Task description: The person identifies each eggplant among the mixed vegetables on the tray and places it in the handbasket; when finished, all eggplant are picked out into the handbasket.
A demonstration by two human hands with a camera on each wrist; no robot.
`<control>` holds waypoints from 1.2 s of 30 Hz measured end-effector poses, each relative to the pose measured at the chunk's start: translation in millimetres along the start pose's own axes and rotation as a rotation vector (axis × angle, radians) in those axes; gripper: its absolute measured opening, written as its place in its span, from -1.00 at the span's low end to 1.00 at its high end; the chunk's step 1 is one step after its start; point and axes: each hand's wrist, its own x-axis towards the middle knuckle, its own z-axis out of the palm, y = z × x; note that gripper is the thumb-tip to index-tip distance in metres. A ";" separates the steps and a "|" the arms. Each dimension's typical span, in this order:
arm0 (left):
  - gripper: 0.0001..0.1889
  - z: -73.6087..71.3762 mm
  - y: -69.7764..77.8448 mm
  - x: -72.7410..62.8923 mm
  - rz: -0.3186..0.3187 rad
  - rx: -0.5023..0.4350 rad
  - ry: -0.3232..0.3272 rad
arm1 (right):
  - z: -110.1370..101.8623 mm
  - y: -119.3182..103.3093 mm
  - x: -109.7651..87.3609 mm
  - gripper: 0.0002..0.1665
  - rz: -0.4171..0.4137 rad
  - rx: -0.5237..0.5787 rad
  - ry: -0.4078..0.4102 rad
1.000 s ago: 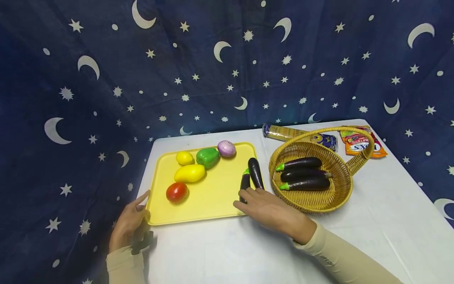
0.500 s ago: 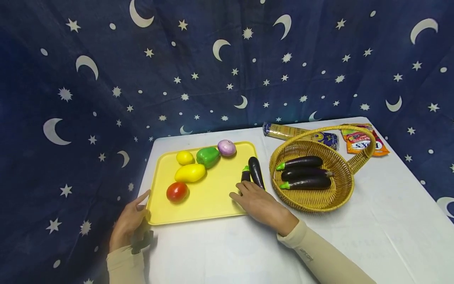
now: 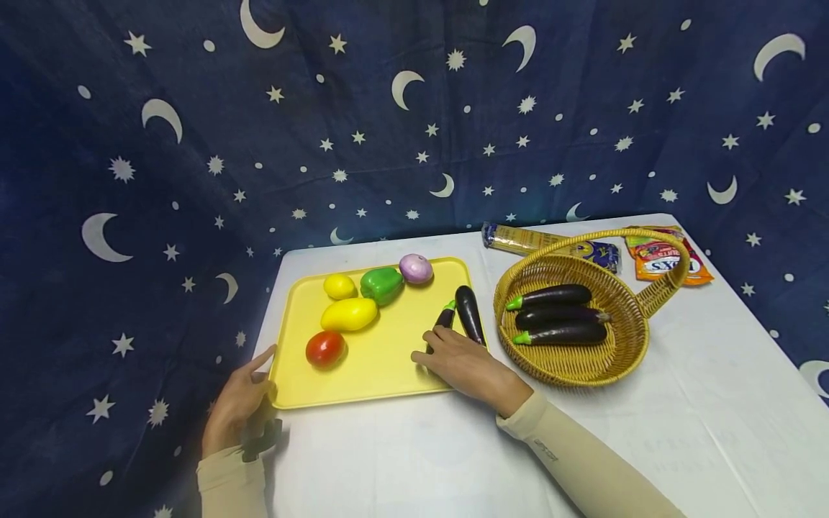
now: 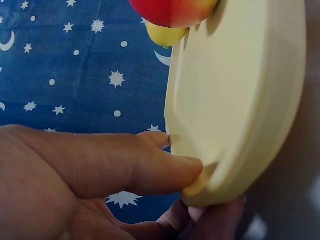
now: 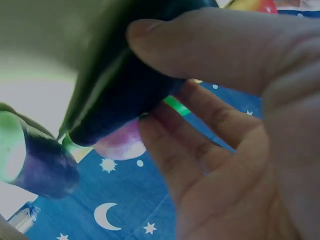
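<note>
My left hand (image 3: 236, 404) grips the near left corner of the yellow tray (image 3: 382, 363); in the left wrist view, the thumb lies on top of the tray's rim (image 4: 225, 172) with fingers beneath. At the tray's right side, my right hand (image 3: 468, 365) holds a dark eggplant (image 3: 445, 317), its green stem end pointing away. The right wrist view has thumb and fingers on opposite sides of that eggplant (image 5: 120, 95). Another eggplant (image 3: 469, 314) lies just right of it. A tomato (image 3: 326, 350), mango (image 3: 350, 315), lemon (image 3: 340, 286), green bell pepper (image 3: 382, 285) and purple onion (image 3: 416, 268) sit on the tray.
Right of the tray stands a wicker basket (image 3: 637, 345) with a tall handle and 3 eggplants (image 3: 562, 315) inside. Behind it lie a pasta packet (image 3: 518, 239) and an orange snack bag (image 3: 673, 262). A starry blue cloth (image 3: 363, 108) hangs behind the white table (image 3: 401, 460).
My right hand has moved left, and the eggplant in it has turned, its near end swinging left, away from the other eggplant. The left hand has stayed at the tray's corner.
</note>
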 end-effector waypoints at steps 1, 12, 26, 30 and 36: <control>-0.13 0.1 -0.5 0.2 0.005 0.002 0.001 | 1.1 -0.1 0.9 -0.70 -0.004 0.001 0.000; -0.13 1.0 -0.4 1.3 0.009 -0.014 0.002 | 10.9 2.5 7.6 -0.75 -0.066 -0.029 0.032; -0.14 0.4 0.4 0.5 0.014 -0.002 -0.002 | -2.8 8.3 10.8 -0.56 -0.105 -0.019 0.040; -0.14 1.0 0.4 0.4 0.016 -0.019 -0.002 | -8.9 10.8 9.8 -0.58 -0.094 0.051 0.091; -0.14 1.8 -1.0 0.5 0.001 -0.027 -0.005 | -17.2 11.9 6.7 -0.47 -0.088 0.246 0.209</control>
